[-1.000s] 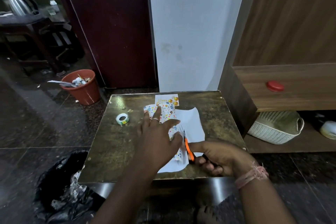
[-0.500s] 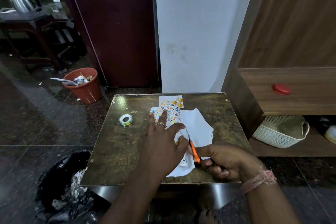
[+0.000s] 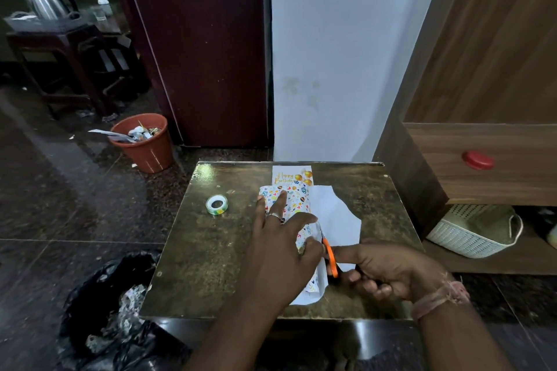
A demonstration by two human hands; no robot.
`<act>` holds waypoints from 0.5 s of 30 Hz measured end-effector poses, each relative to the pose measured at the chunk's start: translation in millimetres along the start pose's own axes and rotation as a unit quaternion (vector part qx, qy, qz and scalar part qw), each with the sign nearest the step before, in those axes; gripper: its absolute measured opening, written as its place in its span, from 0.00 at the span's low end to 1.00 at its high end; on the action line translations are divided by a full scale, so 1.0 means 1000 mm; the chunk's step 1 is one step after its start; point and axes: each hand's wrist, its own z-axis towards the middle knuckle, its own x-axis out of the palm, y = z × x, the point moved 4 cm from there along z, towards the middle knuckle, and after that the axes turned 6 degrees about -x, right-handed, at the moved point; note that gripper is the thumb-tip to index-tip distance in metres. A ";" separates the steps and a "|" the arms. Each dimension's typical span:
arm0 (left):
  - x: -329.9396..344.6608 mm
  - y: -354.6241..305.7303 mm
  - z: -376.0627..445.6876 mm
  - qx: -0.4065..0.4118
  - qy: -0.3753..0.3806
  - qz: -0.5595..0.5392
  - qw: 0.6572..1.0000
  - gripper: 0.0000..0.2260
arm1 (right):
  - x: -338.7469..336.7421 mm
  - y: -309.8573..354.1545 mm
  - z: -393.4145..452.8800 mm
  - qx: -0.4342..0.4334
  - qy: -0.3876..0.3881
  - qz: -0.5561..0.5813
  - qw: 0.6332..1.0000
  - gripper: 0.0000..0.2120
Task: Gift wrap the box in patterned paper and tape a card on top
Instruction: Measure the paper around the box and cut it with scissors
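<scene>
Head view — left hand (image 3: 280, 253) pressed flat, fingers spread, on the colourful paper-wrapped box (image 3: 294, 205); right hand (image 3: 391, 271) gripped orange-handled scissors (image 3: 330, 256) near the tabletop's (image 3: 211, 265) front edge.

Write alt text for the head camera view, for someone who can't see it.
A person's left hand presses a box wrapped in patterned paper onto a small table while the right hand cuts the paper with orange-handled scissors. A tape roll and a birthday card lie nearby.
</scene>
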 end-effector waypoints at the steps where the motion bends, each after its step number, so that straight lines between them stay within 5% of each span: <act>1: 0.000 0.001 0.000 -0.010 0.008 -0.003 1.000 0.20 | 0.000 0.001 0.001 -0.001 -0.001 0.001 1.000 0.16; 9: -0.004 0.004 -0.001 -0.021 0.023 -0.027 0.999 0.16 | -0.001 0.004 0.001 -0.035 -0.004 0.007 0.999 0.24; 15: -0.006 0.007 0.000 -0.035 0.009 -0.061 0.997 0.19 | -0.007 -0.002 -0.002 -0.029 -0.019 -0.015 0.999 0.21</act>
